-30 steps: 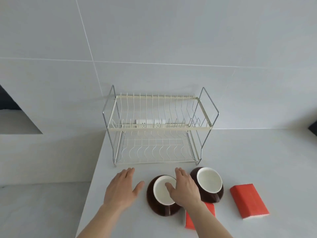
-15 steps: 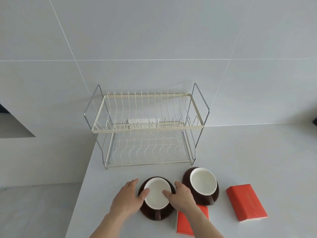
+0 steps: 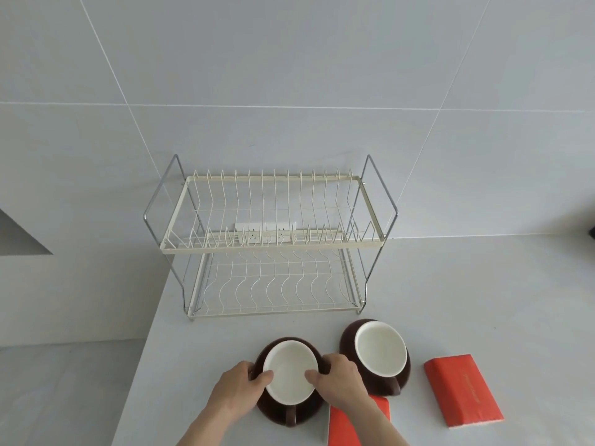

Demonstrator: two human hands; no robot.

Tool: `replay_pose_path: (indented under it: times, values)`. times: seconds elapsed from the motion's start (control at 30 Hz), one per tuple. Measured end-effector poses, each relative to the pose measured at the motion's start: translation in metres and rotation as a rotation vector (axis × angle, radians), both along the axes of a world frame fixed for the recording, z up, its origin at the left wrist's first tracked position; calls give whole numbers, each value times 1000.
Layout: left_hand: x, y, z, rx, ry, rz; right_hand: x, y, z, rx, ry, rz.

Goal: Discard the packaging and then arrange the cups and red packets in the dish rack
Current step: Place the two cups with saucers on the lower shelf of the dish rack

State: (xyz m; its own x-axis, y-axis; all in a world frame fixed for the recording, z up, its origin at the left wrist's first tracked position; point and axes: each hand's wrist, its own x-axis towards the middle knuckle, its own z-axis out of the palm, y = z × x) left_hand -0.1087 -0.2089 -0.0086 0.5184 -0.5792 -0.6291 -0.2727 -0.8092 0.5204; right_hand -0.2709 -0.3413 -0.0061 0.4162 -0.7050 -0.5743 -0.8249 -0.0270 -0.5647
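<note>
Two brown cups with white insides sit on the counter in front of a two-tier wire dish rack (image 3: pixel 272 247) with nothing on it. My left hand (image 3: pixel 236 389) and my right hand (image 3: pixel 338 379) grip the near cup (image 3: pixel 291 373) on either side, thumbs over its rim. The second cup (image 3: pixel 380 352) stands just to the right, untouched. One red packet (image 3: pixel 462 391) lies flat at the right. Another red packet (image 3: pixel 343 426) lies partly under my right forearm.
The grey counter (image 3: pixel 483 300) ends at a left edge close to the rack, with a drop beyond it. A tiled wall with a white socket strip (image 3: pixel 265 233) stands behind the rack. A dark object (image 3: pixel 591 231) shows at the far right edge.
Both hands have closed in from above and beside the near cup until they grip its sides. The view has shifted so the rack sits more central.
</note>
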Motion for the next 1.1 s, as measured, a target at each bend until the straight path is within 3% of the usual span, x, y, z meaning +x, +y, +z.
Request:
replay_pose_path:
  times: [0.67, 1.1]
  values:
    - [59, -13, 56, -208, -42, 138, 61, -31, 56, -117, -141, 25]
    - [121, -58, 89, -308, -63, 282, 133, -70, 84, -122, -305, -118]
